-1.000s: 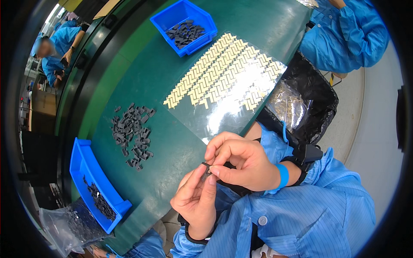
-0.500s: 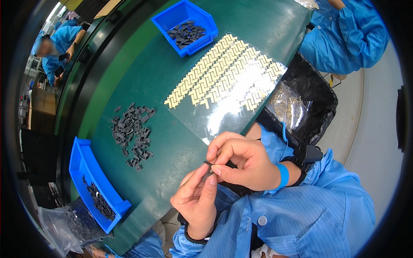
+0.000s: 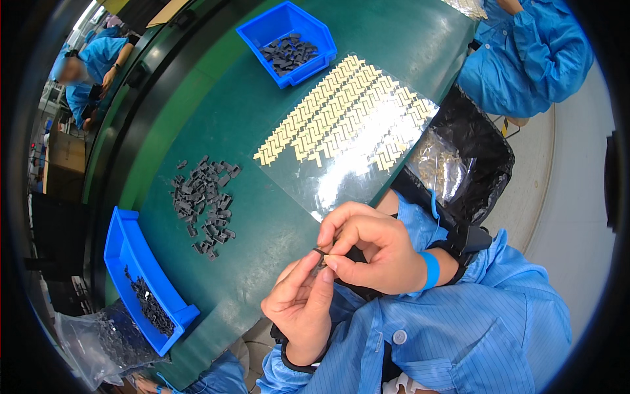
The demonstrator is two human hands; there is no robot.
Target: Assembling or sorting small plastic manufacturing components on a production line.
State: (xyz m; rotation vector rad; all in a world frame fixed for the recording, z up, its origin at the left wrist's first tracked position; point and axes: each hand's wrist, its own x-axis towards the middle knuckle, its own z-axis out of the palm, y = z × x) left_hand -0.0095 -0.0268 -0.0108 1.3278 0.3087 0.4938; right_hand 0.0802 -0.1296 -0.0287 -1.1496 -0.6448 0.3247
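In front of my chest, at the table's near edge, both hands meet over a small black plastic piece [image 3: 319,251]. My left hand [image 3: 298,312] pinches it between thumb and fingers. The closed thumb and forefinger of my right hand [image 3: 377,253] press at the piece's end, where a tiny pale bit shows; fingers hide most of both. Just beyond my hands lies a clear sheet [image 3: 289,186] bearing rows of pale yellow L-shaped stickers [image 3: 328,118]. Left of it, a loose heap of dark grey pieces [image 3: 203,197] is spread on the green table [image 3: 256,230].
A blue bin [image 3: 283,79] with dark pieces stands at the far side. Another blue bin [image 3: 118,246] with small black parts is at the left, beside a clear plastic bag [image 3: 92,341]. A black bag [image 3: 489,157] hangs right of the table. Co-workers sit nearby.
Hardly anything differs. The view has shifted slightly, and both hands keep the same pinch on the small black piece.
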